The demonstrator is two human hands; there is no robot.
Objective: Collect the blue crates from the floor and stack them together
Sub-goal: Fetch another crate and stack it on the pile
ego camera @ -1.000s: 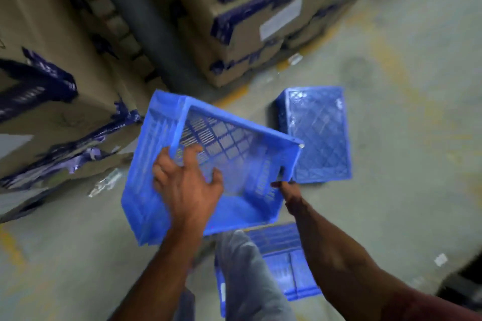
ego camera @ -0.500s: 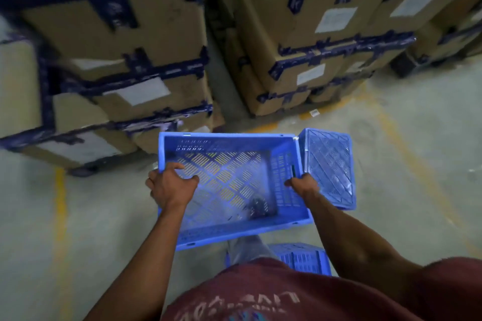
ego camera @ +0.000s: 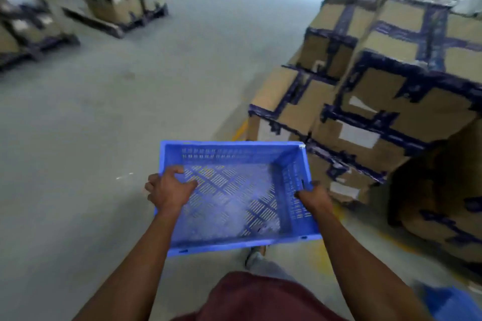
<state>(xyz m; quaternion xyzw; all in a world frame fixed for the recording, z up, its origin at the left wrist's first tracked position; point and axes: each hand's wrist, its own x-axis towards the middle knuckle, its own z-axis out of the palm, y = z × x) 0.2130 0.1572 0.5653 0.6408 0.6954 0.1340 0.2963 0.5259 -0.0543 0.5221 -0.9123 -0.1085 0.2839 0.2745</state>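
Observation:
I carry one blue crate (ego camera: 234, 206) level in front of my body, its open top facing up and its slotted floor visible. My left hand (ego camera: 168, 190) grips the crate's left rim, thumb curled inside. My right hand (ego camera: 313, 194) grips the right rim near its handle slot. A blurred corner of another blue crate (ego camera: 453, 303) shows on the floor at the bottom right.
Taped cardboard boxes (ego camera: 386, 91) are stacked close on my right, beside a yellow floor line (ego camera: 240, 130). More boxes on pallets (ego camera: 117, 2) stand at the far left. Grey concrete floor (ego camera: 104, 112) stretches ahead and to the left.
I have turned left with the crate held in both hands. The box stacks that were straight ahead are now on my right, and the crates on the floor have dropped out of view.

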